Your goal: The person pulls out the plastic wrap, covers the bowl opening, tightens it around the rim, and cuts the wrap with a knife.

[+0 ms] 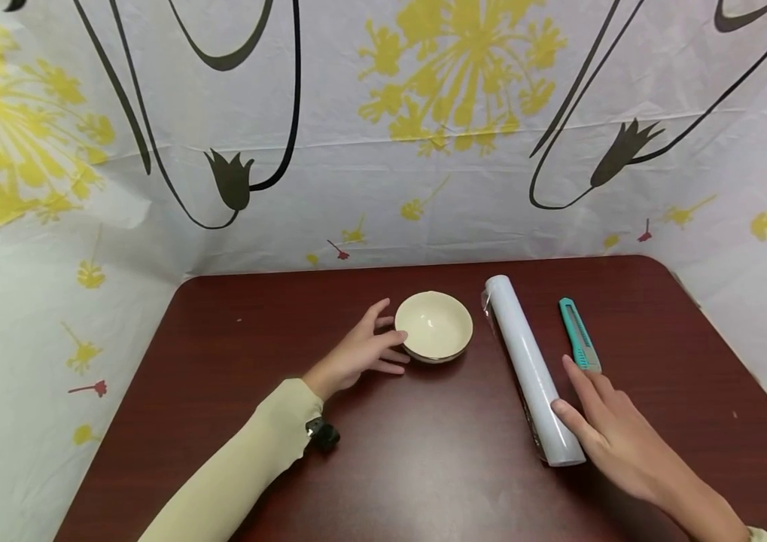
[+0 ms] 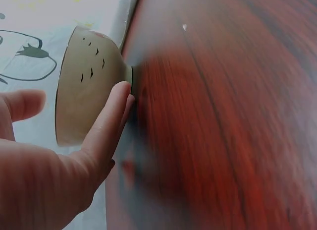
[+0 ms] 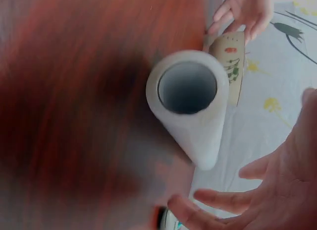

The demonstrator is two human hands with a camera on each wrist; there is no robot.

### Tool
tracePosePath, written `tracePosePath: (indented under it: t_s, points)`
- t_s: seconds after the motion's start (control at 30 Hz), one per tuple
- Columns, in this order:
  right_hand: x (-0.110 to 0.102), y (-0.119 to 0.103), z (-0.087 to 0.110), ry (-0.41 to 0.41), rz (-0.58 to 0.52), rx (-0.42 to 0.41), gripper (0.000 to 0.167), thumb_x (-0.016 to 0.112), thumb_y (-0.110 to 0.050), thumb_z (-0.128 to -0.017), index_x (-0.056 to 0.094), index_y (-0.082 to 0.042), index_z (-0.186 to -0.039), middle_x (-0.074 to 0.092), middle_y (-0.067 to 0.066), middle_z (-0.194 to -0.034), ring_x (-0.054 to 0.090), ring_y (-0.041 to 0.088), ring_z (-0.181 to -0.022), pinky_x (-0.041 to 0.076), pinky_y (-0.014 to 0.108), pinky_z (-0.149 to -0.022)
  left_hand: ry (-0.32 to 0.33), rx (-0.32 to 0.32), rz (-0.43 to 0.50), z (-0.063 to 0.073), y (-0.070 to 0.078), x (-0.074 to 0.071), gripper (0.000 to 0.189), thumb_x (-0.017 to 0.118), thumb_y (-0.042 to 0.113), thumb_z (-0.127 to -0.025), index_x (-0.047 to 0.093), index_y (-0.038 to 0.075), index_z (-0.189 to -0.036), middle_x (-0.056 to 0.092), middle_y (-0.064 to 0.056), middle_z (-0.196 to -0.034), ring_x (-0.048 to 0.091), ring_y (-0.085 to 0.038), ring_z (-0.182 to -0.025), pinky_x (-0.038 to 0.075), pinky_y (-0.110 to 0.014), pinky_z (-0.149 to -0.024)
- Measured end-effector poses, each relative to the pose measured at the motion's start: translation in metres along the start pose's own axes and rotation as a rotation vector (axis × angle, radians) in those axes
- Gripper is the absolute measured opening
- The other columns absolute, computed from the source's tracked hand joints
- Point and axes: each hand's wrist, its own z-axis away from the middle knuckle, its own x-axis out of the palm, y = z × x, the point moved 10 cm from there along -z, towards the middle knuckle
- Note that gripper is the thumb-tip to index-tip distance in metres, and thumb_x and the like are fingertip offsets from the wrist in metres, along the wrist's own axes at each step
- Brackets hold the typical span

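Observation:
A cream bowl (image 1: 433,325) stands upright at the back middle of the table. My left hand (image 1: 364,350) is at its left side, fingers spread, thumb by the rim; in the left wrist view the fingers reach along the bowl's outer wall (image 2: 86,91). Whether they touch it I cannot tell. To the right lies a long white roll of film (image 1: 534,369), whose hollow core shows in the right wrist view. My right hand (image 1: 620,436) hovers by the roll's near end with fingers extended. Just beyond its fingertips lies a teal utility knife (image 1: 579,335), its near end partly hidden.
The dark red-brown table (image 1: 424,467) has rounded back corners. Behind it and at both sides hangs a white patterned sheet (image 1: 329,211) with yellow flowers. A small black device (image 1: 324,435) is strapped to the left wrist.

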Motion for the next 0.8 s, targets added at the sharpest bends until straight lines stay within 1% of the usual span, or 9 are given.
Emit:
tracePosePath:
  t_s: [0.1,0.17,0.27,0.33,0.43,0.57,0.67,0.8]
  points:
    - [0.003,0.003,0.005,-0.031,-0.017,0.043,0.075,0.052,-0.043,-0.118,0.022,-0.007,-0.176,0.046,0.026,-0.154,0.057,0.050,-0.131,0.051,0.068,-0.096,0.010,-0.004,0.032,-0.003,0.000,0.004,0.086,0.063,0.011,-0.109,0.011,0.016,-0.178,0.028,-0.027,-0.174,0.075,-0.051,-0.109,0.067,-0.052,-0.085]
    - [0.007,0.005,0.007,-0.062,-0.043,0.069,0.077,0.055,-0.046,-0.117,0.023,-0.007,-0.176,0.048,0.020,-0.151,0.064,0.038,-0.121,0.056,0.056,-0.091,0.016,-0.004,0.056,-0.004,0.000,0.006,0.086,0.062,0.009,-0.108,0.012,0.014,-0.178,0.028,-0.029,-0.172,0.075,-0.052,-0.107,0.067,-0.052,-0.084]
    - [0.010,0.006,0.009,-0.093,-0.077,0.085,0.082,0.062,-0.046,-0.113,0.025,-0.006,-0.175,0.051,0.015,-0.145,0.063,0.023,-0.108,0.056,0.037,-0.080,0.026,-0.003,0.083,-0.006,0.000,0.008,0.085,0.059,0.006,-0.106,0.013,0.013,-0.177,0.028,-0.030,-0.171,0.075,-0.054,-0.105,0.067,-0.051,-0.083]
    - [0.011,0.005,0.009,-0.098,-0.094,0.076,0.085,0.068,-0.045,-0.110,0.028,-0.003,-0.173,0.053,0.016,-0.142,0.061,0.019,-0.104,0.054,0.030,-0.076,0.028,-0.004,0.093,-0.007,-0.002,0.008,0.085,0.058,0.004,-0.105,0.014,0.013,-0.178,0.028,-0.031,-0.171,0.075,-0.054,-0.104,0.067,-0.051,-0.083]
    - [0.014,0.005,0.008,-0.104,-0.102,0.051,0.092,0.076,-0.041,-0.106,0.028,0.001,-0.171,0.055,0.018,-0.136,0.059,0.017,-0.099,0.052,0.028,-0.073,0.027,-0.002,0.100,-0.007,-0.003,0.009,0.085,0.055,0.001,-0.105,0.013,0.015,-0.178,0.028,-0.031,-0.172,0.075,-0.055,-0.104,0.067,-0.051,-0.084]
    - [0.017,0.006,0.008,-0.110,-0.094,0.031,0.097,0.084,-0.036,-0.100,0.029,0.004,-0.169,0.057,0.015,-0.126,0.054,0.009,-0.089,0.049,0.027,-0.069,0.025,0.001,0.103,-0.007,-0.003,0.011,0.085,0.052,-0.002,-0.105,0.014,0.017,-0.178,0.029,-0.030,-0.172,0.075,-0.055,-0.104,0.067,-0.050,-0.084]
    - [0.018,0.006,0.008,-0.104,-0.092,0.022,0.097,0.087,-0.032,-0.097,0.031,0.004,-0.168,0.057,0.013,-0.122,0.052,0.010,-0.087,0.049,0.027,-0.069,0.021,0.011,0.096,-0.006,-0.002,0.012,0.083,0.050,-0.003,-0.104,0.017,0.015,-0.178,0.033,-0.029,-0.171,0.076,-0.055,-0.103,0.067,-0.051,-0.084]
    - [0.018,0.004,0.009,-0.086,-0.094,0.002,0.095,0.089,-0.026,-0.094,0.034,0.003,-0.166,0.058,0.013,-0.121,0.053,0.013,-0.088,0.049,0.028,-0.069,0.018,0.024,0.085,-0.006,0.001,0.012,0.081,0.049,-0.004,-0.104,0.020,0.013,-0.177,0.038,-0.026,-0.170,0.076,-0.055,-0.102,0.067,-0.051,-0.084]
